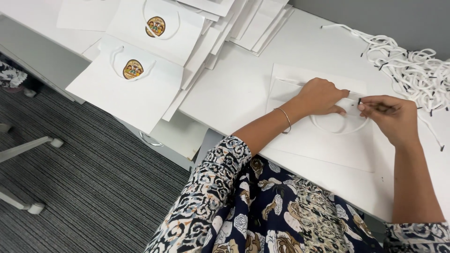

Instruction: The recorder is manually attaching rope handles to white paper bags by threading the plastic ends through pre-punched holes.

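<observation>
A flat white paper bag (323,145) lies on the white table (243,89) in front of me. My left hand (321,96) presses down on the bag's upper edge, fingers curled, a thin bangle on the wrist. My right hand (391,117) pinches the black-tipped end of a white cord (360,100) just right of the left hand. The cord loops in a curve (340,130) over the bag below both hands.
A heap of white cords with black tips (412,65) lies at the table's far right. Stacks of white bags, two with round coloured emblems (133,69), overhang the table's left edge. Grey carpet (93,187) and chair legs are at left.
</observation>
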